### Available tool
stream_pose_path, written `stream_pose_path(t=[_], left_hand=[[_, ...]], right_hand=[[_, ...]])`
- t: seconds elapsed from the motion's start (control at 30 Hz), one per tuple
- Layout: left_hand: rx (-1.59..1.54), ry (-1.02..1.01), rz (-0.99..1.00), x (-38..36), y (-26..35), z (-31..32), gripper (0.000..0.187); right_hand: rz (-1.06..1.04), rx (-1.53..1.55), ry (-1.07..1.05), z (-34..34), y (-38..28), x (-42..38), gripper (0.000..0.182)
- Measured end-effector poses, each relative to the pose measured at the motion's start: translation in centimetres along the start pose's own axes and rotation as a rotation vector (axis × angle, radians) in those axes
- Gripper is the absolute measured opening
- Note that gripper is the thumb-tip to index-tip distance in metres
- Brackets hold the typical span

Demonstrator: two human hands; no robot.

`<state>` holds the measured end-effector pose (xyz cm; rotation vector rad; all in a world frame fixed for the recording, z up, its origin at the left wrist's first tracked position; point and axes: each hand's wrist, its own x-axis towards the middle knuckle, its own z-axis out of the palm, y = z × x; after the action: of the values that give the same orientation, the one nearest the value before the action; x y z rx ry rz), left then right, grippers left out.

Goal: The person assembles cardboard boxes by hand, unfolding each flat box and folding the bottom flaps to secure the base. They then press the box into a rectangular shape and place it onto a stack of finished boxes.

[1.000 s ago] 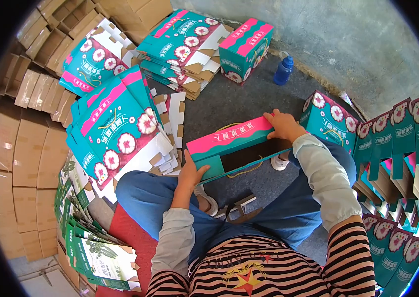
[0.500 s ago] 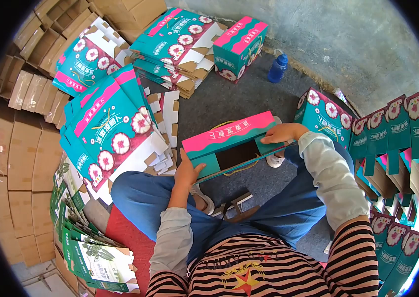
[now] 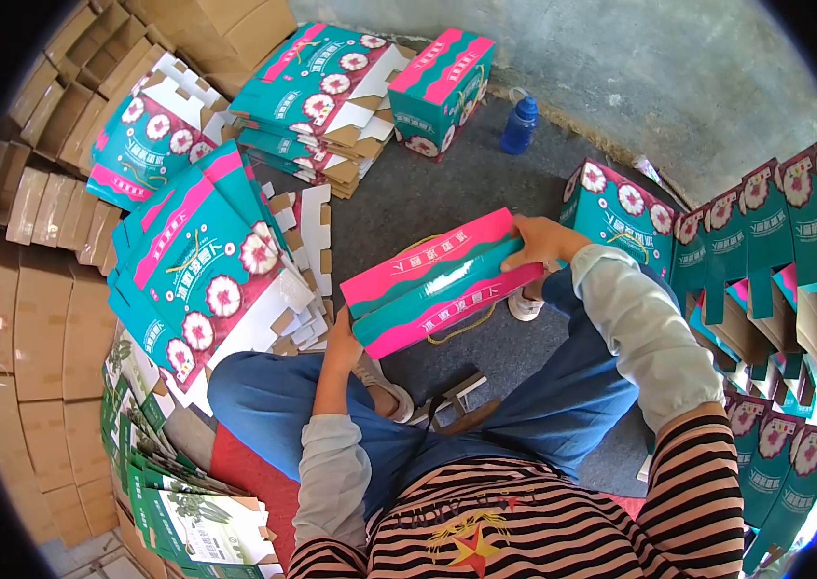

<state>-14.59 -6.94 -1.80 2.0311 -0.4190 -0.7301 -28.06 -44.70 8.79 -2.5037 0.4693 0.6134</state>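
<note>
A teal and pink gift box sits between my hands above my lap, its top closed over. My left hand holds the box's left end, with the fingers partly hidden behind it. At the opposite end, my right hand grips the upper right corner, thumb on the top. Part of a golden cord handle shows along the near side. Just beyond my right hand stands another teal box with flower-like pictures.
Flat teal cartons lie stacked at left, with another stack behind. A finished box and a blue bottle stand near the wall. Rows of boxes line the right; brown cartons and green cartons fill the left.
The box's opening has been covered: its near pink-edged top panel now lies over the dark inside. My right hand has shifted slightly up and left at the corner. The view has moved a little.
</note>
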Motion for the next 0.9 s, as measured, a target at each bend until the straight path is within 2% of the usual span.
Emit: stream_pose_path(t=[0.07,0.13,0.17,0.23,0.27,0.3,0.33,0.4,0.53,0.67,0.77,0.87,0.9], left_hand=[[-0.231,-0.104,-0.333,-0.7,2.2,-0.5,0.058],[-0.422,-0.040,-0.433,-0.7,2.1,-0.9,0.064],[-0.518,-0.007,-0.483,-0.8,2.1,-1.0,0.067],[-0.363,-0.053,-0.472,-0.7,2.5,-0.8,0.072],[-0.284,-0.074,-0.466,-0.7,2.8,-0.7,0.074],[-0.042,-0.069,-0.388,-0.8,2.8,-0.3,0.077],[-0.018,-0.069,-0.378,-0.8,2.9,-0.1,0.078],[0.026,-0.075,-0.353,-0.9,3.5,0.3,0.079],[-0.013,-0.058,-0.259,-0.6,4.7,-0.1,0.065],[-0.003,-0.043,-0.078,1.1,8.3,1.0,0.049],[-0.109,-0.039,0.096,2.0,14.2,3.7,0.042],[-0.248,-0.036,0.245,3.8,18.7,8.5,0.040],[-0.310,-0.063,0.266,4.6,19.7,10.4,0.041]], right_hand=[[0.066,-0.037,0.206,1.0,-0.1,0.8,0.087],[0.161,-0.050,0.328,1.9,-0.2,1.4,0.096],[0.203,-0.039,0.305,2.2,-0.2,1.7,0.097],[0.285,-0.011,0.260,3.2,0.4,2.7,0.097],[0.252,0.035,0.201,3.4,0.8,3.2,0.096],[0.219,0.081,0.144,3.3,1.3,3.6,0.095],[0.190,0.127,0.089,3.2,2.0,3.7,0.094],[0.177,0.105,0.109,3.1,2.3,3.8,0.089],[0.138,0.047,0.193,0.5,1.7,2.6,0.078],[0.039,-0.052,0.576,-5.3,2.1,-2.1,0.075],[0.101,0.020,0.748,-8.5,2.7,-7.4,0.069],[0.105,0.053,1.061,-7.7,6.9,-11.5,0.067],[0.092,0.044,1.180,-6.5,9.1,-12.7,0.073]])
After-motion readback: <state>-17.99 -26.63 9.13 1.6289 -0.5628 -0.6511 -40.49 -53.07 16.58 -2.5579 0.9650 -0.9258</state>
